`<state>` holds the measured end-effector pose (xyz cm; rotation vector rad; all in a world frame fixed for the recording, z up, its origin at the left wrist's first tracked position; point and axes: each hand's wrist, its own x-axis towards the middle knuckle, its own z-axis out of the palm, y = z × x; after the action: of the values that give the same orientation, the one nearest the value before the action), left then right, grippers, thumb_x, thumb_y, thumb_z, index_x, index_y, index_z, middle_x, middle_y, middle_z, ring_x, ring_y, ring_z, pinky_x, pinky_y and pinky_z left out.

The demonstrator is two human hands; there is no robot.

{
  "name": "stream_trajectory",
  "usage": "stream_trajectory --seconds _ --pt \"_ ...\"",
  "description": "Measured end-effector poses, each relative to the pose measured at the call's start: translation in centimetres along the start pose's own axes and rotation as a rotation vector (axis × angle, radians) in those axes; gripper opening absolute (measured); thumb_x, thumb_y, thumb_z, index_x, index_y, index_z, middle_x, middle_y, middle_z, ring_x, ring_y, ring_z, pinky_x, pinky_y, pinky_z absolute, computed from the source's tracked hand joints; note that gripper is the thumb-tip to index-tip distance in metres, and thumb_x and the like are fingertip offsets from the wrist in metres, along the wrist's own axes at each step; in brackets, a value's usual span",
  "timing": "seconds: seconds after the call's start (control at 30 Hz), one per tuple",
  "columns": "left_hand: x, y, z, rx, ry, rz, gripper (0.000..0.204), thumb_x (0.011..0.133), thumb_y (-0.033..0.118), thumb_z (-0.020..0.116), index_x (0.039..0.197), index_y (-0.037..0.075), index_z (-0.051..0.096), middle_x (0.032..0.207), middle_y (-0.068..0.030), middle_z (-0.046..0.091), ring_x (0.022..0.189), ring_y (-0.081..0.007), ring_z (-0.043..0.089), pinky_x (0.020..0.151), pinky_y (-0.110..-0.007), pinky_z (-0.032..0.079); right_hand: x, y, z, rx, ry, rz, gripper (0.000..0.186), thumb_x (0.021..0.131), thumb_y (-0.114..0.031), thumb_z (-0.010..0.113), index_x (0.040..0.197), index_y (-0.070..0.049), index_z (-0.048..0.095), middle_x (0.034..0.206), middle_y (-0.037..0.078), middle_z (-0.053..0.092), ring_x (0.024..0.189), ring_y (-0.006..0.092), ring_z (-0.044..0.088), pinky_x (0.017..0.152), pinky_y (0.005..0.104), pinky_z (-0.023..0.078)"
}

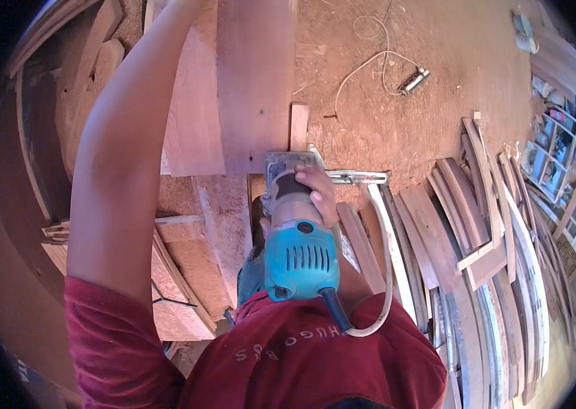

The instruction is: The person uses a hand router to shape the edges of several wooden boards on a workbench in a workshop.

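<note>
My right hand [315, 191] is closed around a teal corded trim router [301, 259] with a metal body. Its clear base [281, 163] is at the near end of a wide reddish board [254, 88], beside a short wooden strip [299, 126]. A metal guide piece [356, 176] extends right from the base. The router's pale cord loops down over my red shirt. My left forearm [124, 157] stretches up along the left side of the board to the top edge of the picture, where the hand is out of sight.
Long loose planks and strips [438, 232] lie piled at the right. Stacked boards [185, 266] are at the lower left. A sawdust-covered surface [438, 41] holds a power strip [414, 82] with a tangled cord. Cluttered shelving [553, 136] stands at the far right.
</note>
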<state>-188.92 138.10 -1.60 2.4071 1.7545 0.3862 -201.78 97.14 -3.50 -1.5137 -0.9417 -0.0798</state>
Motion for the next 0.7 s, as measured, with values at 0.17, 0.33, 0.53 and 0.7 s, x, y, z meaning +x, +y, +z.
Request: stream_trajectory --seconds 0.17,0.33,0.53,0.7 --pt "0.4 -0.4 0.1 0.018 0.01 -0.018 0.054 0.102 0.051 0.045 0.139 0.012 0.052 0.137 -0.0254 0.054 0.13 -0.0426 0.052 0.106 -0.058 0.041 2.4 1.9 1.9 0.015 0.057 -0.068 0.038 0.101 -0.026 0.059 0.129 -0.004 0.046 0.109 0.027 0.07 0.097 0.0446 0.071 0.084 0.0558 0.057" --pt "0.4 -0.6 -0.3 0.022 0.009 0.016 0.056 0.102 0.051 0.044 0.143 0.013 0.051 0.139 -0.0248 0.053 0.131 -0.0436 0.051 0.106 -0.058 0.041 3.8 5.0 3.3 0.107 0.018 0.174 0.038 0.098 -0.023 0.064 0.128 -0.004 0.051 0.106 0.025 0.071 0.097 0.0416 0.071 0.085 0.0535 0.057" --pt "0.4 0.2 1.1 0.108 -0.038 0.002 0.059 0.103 0.049 0.043 0.149 0.012 0.044 0.144 -0.0251 0.049 0.134 -0.0459 0.047 0.109 -0.059 0.04 11.4 10.6 7.3 -0.119 0.232 -0.073 0.043 0.083 -0.028 0.076 0.119 -0.008 0.063 0.109 0.018 0.073 0.1 0.0378 0.071 0.092 0.0499 0.055" --pt "0.1 0.4 0.8 0.091 0.074 0.07 0.059 0.102 0.05 0.043 0.144 0.009 0.051 0.138 -0.0263 0.054 0.13 -0.044 0.051 0.107 -0.056 0.042 19.8 10.6 8.6 -0.025 0.23 -0.068 0.061 0.076 -0.036 0.087 0.126 -0.01 0.065 0.105 0.011 0.07 0.092 0.0336 0.067 0.09 0.041 0.052"
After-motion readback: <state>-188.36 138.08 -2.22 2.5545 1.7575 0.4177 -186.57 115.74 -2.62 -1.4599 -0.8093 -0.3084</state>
